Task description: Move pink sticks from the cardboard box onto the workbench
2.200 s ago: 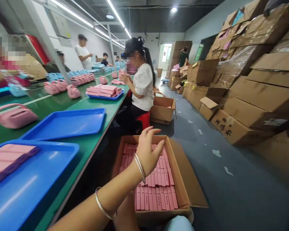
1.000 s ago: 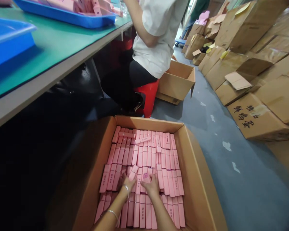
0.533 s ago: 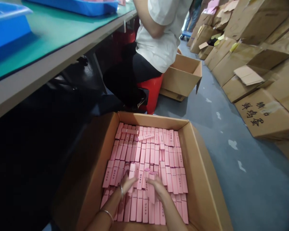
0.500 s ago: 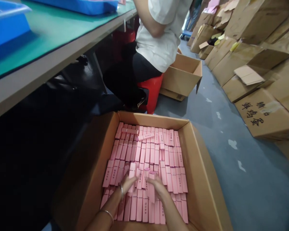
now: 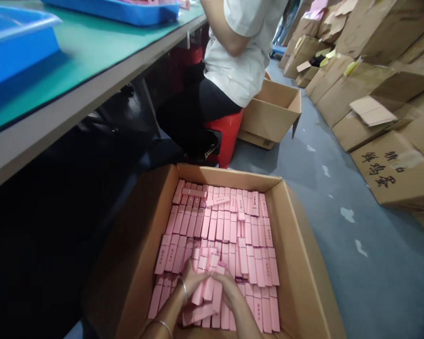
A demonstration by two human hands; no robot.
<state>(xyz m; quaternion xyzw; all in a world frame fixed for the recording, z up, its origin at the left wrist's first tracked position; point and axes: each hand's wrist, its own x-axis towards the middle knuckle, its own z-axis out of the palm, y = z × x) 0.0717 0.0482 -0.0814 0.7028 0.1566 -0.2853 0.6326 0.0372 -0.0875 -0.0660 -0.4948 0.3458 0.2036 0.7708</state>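
An open cardboard box (image 5: 305, 263) stands below me, filled with rows of slim pink square tubes (image 5: 217, 225), each with a thin silvery band and some with small dark print. My left hand (image 5: 192, 281), with bangles at the wrist and forearm, closes on the left side of a small bunch of pink tubes (image 5: 207, 288). On the right side of that bunch my right hand (image 5: 226, 286) is closed too, and the thumbs meet over the top. One tube (image 5: 199, 313) lies slanted just below the hands. The undersides of my fingers are hidden.
A green-topped table (image 5: 92, 42) with blue trays (image 5: 17, 47) runs along the left. Ahead, a person in a white shirt (image 5: 233, 70) sits on a red stool (image 5: 230, 136), beside another open carton (image 5: 268, 115). Stacked cartons (image 5: 395, 165) line the right.
My hands have come together, gathering the tubes between them into a tight bunch. A tube now lies slanted beneath them. The whole view has shifted slightly.
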